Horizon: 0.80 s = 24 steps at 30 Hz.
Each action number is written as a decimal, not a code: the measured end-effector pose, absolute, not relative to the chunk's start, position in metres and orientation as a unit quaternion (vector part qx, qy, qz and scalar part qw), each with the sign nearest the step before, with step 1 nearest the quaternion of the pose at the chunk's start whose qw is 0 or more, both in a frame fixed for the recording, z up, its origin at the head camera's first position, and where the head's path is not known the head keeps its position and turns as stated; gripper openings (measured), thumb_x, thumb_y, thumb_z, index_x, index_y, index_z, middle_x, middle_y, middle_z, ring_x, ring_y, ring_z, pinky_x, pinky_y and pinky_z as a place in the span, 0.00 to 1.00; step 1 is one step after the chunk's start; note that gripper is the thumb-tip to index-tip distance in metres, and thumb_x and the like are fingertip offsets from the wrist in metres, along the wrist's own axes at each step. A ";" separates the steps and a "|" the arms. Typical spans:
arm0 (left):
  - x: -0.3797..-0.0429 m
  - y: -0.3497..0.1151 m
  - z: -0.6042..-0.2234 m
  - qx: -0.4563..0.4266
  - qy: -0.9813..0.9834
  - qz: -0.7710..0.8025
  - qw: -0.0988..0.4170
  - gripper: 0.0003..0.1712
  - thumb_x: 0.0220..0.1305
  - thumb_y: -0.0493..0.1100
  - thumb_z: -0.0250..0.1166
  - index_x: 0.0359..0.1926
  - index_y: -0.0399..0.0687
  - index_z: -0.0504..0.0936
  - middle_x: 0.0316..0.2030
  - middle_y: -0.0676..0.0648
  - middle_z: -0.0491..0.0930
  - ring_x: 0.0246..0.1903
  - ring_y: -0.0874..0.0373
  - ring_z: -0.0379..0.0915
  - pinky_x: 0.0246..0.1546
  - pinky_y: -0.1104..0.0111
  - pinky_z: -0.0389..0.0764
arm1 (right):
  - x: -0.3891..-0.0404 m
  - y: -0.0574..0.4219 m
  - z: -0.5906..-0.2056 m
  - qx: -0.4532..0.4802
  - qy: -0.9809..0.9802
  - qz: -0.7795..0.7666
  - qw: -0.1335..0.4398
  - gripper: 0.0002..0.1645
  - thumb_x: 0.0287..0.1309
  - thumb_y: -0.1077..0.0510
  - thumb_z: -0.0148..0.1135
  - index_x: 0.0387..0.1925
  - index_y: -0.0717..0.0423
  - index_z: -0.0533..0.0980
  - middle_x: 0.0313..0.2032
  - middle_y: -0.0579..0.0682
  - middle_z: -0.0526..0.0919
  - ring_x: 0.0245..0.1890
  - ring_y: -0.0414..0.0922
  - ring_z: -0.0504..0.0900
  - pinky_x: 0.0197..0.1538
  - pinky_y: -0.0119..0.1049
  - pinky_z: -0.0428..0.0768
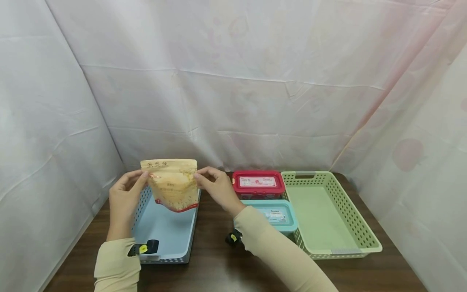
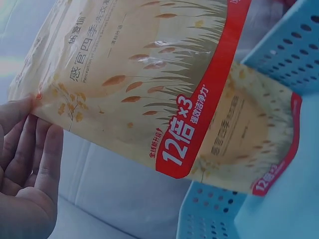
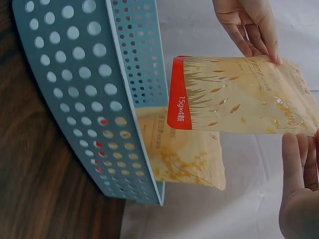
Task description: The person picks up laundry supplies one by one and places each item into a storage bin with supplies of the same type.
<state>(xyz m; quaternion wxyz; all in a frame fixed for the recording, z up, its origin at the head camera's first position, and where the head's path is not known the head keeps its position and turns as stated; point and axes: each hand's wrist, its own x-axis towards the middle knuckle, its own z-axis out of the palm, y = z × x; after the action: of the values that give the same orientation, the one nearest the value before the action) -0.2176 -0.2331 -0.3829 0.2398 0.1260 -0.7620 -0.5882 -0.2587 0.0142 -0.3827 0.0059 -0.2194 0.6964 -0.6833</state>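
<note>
White curtain (image 1: 233, 105) behind, dark wood table (image 1: 215, 259). Pouch (image 1: 171, 186) upright, red band down, held above blue basket (image 1: 169, 231) at left. Pouch spans directly between both hands, neither clearly nearer: left hand (image 1: 125, 196) pinches left edge, right hand (image 1: 220, 188) pinches right edge. Second pouch (image 3: 184, 159) in blue basket. Rightward: red box (image 1: 259, 182) far, teal box (image 1: 275, 215) near, then green basket (image 1: 321, 219).

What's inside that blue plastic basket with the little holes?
A yellow, red-edged pouch is inside the blue basket, poking above its rim. In the head view, a similar yellow pouch held up in front hides it and the basket's far floor.
</note>
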 end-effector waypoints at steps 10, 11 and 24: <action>-0.214 -0.252 -0.392 0.142 -0.783 -0.569 0.205 0.28 0.66 0.62 0.65 0.60 0.53 0.81 0.51 0.53 0.81 0.44 0.70 0.78 0.59 0.58 0.76 | -0.259 -0.001 -0.396 -0.213 0.697 -0.685 0.010 0.12 0.66 0.52 0.66 0.46 0.54 0.82 0.39 0.48 0.83 0.40 0.48 0.85 0.47 0.41 0.85; -0.214 -0.253 -0.394 0.140 -0.787 -0.566 0.202 0.29 0.66 0.62 0.64 0.61 0.52 0.81 0.51 0.52 0.81 0.44 0.70 0.78 0.59 0.58 0.76 | -0.259 -0.002 -0.398 -0.212 0.700 -0.682 0.009 0.12 0.67 0.52 0.66 0.46 0.53 0.82 0.39 0.48 0.83 0.40 0.48 0.85 0.47 0.43 0.85; -0.216 -0.263 -0.406 0.145 -0.796 -0.563 0.168 0.32 0.65 0.64 0.64 0.62 0.50 0.79 0.49 0.52 0.82 0.41 0.71 0.76 0.61 0.43 0.71 | -0.262 -0.008 -0.411 -0.202 0.737 -0.645 0.017 0.09 0.67 0.51 0.65 0.45 0.48 0.83 0.37 0.44 0.85 0.34 0.40 0.86 0.41 0.35 0.85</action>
<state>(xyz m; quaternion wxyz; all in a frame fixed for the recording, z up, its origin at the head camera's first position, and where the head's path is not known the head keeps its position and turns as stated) -0.2160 -0.2632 -0.4063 0.1684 0.1445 -0.7958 -0.5635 -0.2624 -0.0083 -0.4111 0.0168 -0.2018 0.7365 -0.6454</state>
